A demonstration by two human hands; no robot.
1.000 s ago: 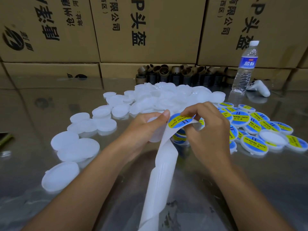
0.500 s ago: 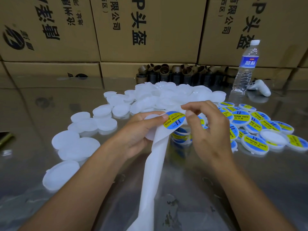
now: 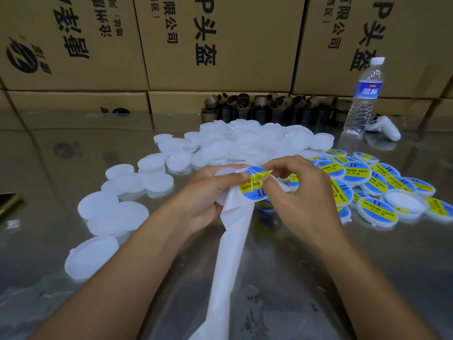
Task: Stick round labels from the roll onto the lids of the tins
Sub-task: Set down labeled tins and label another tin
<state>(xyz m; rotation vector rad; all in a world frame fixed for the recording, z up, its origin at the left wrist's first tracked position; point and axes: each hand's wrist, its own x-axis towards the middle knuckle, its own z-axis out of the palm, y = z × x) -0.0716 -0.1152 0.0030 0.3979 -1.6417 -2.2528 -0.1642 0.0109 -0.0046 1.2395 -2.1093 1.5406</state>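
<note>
A round blue-and-yellow label [image 3: 255, 186] sits at the top of a white backing strip [image 3: 229, 244] that trails down toward me. My left hand [image 3: 208, 195] holds a plain white tin lid [image 3: 224, 173] and pins the strip's upper left with the thumb. My right hand [image 3: 297, 192] pinches the label's upper right edge between thumb and forefinger. Plain white lids [image 3: 245, 143] lie heaped behind and to the left. Labelled tins [image 3: 377, 209] lie in a cluster on the right.
The table [image 3: 367, 278] is shiny metal. Cardboard boxes [image 3: 220, 42] wall off the back, with a row of brown cardboard cores [image 3: 264, 106] in front. A water bottle [image 3: 364, 96] and a white controller [image 3: 384, 130] stand back right. A dark object [image 3: 8, 202] sits at the left edge.
The label has turned and come lower, nearer me, now over the lid in my left hand. My right fingers have shifted onto its upper edge.
</note>
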